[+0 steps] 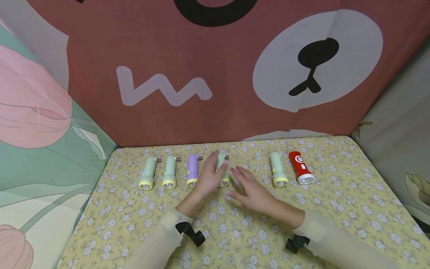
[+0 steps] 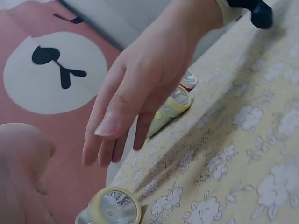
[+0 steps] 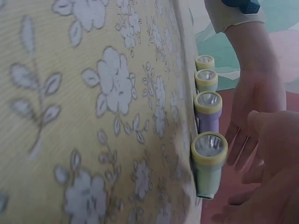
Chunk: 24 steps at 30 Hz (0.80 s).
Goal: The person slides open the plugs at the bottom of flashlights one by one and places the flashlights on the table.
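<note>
My left hand (image 1: 209,175) hovers over the table with fingers extended, just left of a pale green flashlight (image 1: 224,182) that it partly hides. To the right of that flashlight is my right hand (image 1: 255,193), palm turned inward and fingers loosely spread. Neither hand holds anything. In the right wrist view the same green flashlight (image 3: 209,161) lies beside my right hand (image 3: 275,172), its yellow-rimmed lens facing the camera. A purple flashlight (image 1: 193,168) with a yellow rim lies close to the left hand's outer side.
Two more pale green flashlights, one (image 1: 170,172) beside the purple one and another (image 1: 148,173) farther left, have prongs out. Right of my hands lie a green flashlight (image 1: 277,168) and a red one (image 1: 300,167). A floral cloth (image 1: 235,239) covers the table; a bear-print curtain (image 1: 231,74) hangs behind.
</note>
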Each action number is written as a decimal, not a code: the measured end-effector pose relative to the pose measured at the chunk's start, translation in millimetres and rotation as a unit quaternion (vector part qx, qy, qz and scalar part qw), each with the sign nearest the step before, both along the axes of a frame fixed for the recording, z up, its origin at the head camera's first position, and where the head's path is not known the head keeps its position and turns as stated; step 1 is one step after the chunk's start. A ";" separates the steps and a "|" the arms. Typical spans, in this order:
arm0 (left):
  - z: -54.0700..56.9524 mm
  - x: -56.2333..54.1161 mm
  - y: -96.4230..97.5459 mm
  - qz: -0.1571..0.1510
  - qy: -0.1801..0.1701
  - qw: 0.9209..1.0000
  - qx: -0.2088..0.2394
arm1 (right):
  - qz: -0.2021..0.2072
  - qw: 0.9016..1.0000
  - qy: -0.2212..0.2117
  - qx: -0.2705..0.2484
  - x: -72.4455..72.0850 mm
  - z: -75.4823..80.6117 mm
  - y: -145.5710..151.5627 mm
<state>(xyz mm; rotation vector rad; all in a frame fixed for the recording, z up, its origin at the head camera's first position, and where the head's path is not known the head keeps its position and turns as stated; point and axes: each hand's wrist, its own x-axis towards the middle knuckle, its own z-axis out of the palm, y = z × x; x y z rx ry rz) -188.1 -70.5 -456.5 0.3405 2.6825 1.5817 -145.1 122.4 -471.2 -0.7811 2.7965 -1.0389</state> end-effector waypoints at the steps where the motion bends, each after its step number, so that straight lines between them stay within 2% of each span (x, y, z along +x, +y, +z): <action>1: 0.9 0.9 -0.2 -0.009 0.009 1.000 -0.017 | -0.003 1.000 0.002 0.006 1.2 1.5 1.6; 5: 2.8 4.1 -0.3 -0.040 0.020 0.996 -0.082 | -0.017 1.000 0.014 0.020 3.8 5.6 9.4; 9: 4.1 5.6 2.2 -0.055 0.024 0.991 -0.121 | -0.025 0.999 0.026 0.030 5.2 7.5 21.2; 18: 7.0 0.0 15.6 -0.086 0.017 0.987 -0.138 | -0.060 0.998 0.014 0.029 10.6 13.4 55.1; 24: 7.3 -6.9 35.1 -0.104 0.034 0.981 -0.157 | -0.076 0.996 0.011 0.039 12.0 16.1 72.3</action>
